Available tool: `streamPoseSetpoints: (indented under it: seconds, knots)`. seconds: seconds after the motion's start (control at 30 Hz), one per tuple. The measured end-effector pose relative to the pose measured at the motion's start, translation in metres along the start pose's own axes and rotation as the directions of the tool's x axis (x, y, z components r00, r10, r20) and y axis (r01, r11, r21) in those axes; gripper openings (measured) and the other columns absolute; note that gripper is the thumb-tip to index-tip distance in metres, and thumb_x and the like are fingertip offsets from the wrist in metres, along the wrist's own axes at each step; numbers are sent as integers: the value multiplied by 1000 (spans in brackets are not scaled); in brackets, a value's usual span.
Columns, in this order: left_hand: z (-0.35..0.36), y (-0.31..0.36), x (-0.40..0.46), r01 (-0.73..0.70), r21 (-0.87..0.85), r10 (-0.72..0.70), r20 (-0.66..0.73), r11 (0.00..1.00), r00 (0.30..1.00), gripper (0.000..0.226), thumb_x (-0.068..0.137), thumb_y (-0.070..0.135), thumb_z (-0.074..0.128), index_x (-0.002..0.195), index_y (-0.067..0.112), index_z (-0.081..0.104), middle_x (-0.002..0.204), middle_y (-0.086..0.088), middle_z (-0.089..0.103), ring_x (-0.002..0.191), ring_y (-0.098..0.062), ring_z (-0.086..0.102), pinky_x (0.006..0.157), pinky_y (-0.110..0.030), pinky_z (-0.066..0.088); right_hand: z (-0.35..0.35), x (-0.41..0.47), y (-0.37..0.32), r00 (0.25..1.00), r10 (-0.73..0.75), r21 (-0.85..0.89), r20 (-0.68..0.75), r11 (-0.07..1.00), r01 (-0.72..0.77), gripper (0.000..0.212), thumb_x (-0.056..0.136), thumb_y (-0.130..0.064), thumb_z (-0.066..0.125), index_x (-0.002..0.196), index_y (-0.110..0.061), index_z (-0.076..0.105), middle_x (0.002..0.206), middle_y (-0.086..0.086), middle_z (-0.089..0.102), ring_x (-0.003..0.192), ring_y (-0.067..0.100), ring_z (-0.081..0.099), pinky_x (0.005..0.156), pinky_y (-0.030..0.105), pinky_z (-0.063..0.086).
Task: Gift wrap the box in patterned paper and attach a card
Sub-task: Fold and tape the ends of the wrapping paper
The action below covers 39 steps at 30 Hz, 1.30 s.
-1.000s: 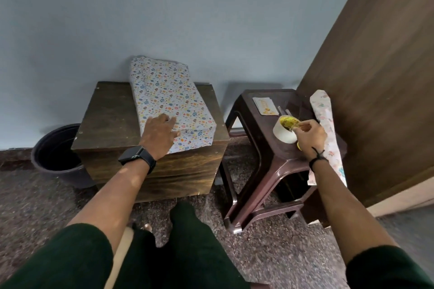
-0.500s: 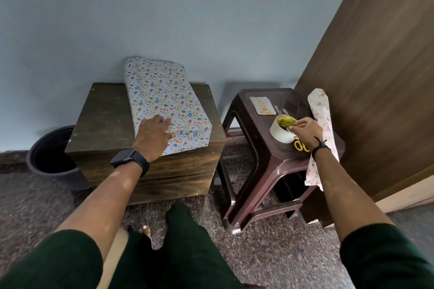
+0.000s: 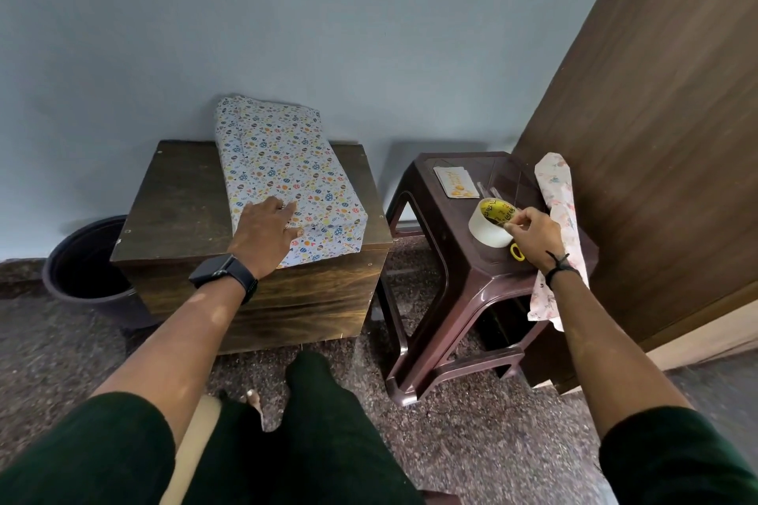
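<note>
The box (image 3: pixel 283 172), covered in white paper with small coloured dots, lies on a dark wooden table (image 3: pixel 180 201). My left hand (image 3: pixel 264 232) presses flat on its near end, fingers straight. On the brown plastic stool (image 3: pixel 455 258) to the right stands a roll of clear tape (image 3: pixel 488 228) with a yellow core. My right hand (image 3: pixel 531 232) pinches the edge of that roll with thumb and fingers. A small card (image 3: pixel 455 181) with yellow print lies at the stool's far side.
A roll of pale floral paper (image 3: pixel 560 217) leans off the stool's right edge against a wooden door (image 3: pixel 656 135). Yellow scissor handles (image 3: pixel 517 252) peek out under my right hand. A black bin (image 3: pixel 86 262) stands on the floor left of the table.
My right hand has shifted slightly on the tape roll and stays pinched on it. My left hand keeps pressing the wrapped box. The view has drifted a little.
</note>
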<state>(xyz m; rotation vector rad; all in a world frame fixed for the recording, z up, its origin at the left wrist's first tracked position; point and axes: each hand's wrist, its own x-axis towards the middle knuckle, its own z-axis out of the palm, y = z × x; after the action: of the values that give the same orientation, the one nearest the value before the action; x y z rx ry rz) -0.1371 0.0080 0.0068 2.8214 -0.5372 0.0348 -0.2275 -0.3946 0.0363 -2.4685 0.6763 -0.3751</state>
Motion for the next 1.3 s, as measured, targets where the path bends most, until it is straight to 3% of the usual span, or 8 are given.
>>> streamPoseSetpoints:
  seconds: [0.3,0.83,0.93,1.03,1.17,1.3]
  knots:
    - [-1,0,-1,-1,-30,1,3,1000,1000,51,99,30,45,145,11,35,141,-13,39,130,-29,35,113,-40,18,-7,0,2,998,3,-35,58,999,-1,13,88,-17,60,93,-5,61,105,15,65,101,31,58,84,36,44]
    - [-3,2,-3,4,-41,-4,-2,999,1000,50,99,29,46,144,10,37,140,-13,41,128,-30,37,113,-42,19,-9,-2,-10,987,-41,-238,153,968,77,17,95,-19,47,101,-3,50,106,22,61,99,39,56,79,41,45]
    - [-3,3,-3,6,-35,-6,-2,999,1000,50,99,30,45,144,10,37,140,-13,41,128,-30,37,112,-41,20,-10,-5,-14,990,-34,-162,140,985,57,10,96,-18,41,95,-9,42,95,18,57,85,33,52,70,35,38]
    - [-4,3,-4,8,-32,-8,3,999,1000,50,99,30,45,144,10,37,141,-13,40,128,-30,37,112,-40,21,-10,-4,-13,989,8,-99,145,995,6,10,96,-19,42,94,-10,44,96,14,56,85,28,51,71,32,36]
    - [-5,4,-4,12,-42,-11,16,999,1000,50,99,30,44,145,11,36,140,-12,40,128,-29,36,112,-40,20,-13,-5,-7,993,47,38,112,998,-51,12,92,-20,52,97,-9,54,101,10,60,95,28,57,76,34,43]
    - [-5,4,-4,4,-32,-4,11,999,1000,51,100,30,43,146,11,34,142,-12,38,129,-28,35,112,-38,19,-10,-10,-11,994,-32,225,108,974,7,13,82,-20,71,80,-19,58,88,0,66,92,22,63,87,40,51]
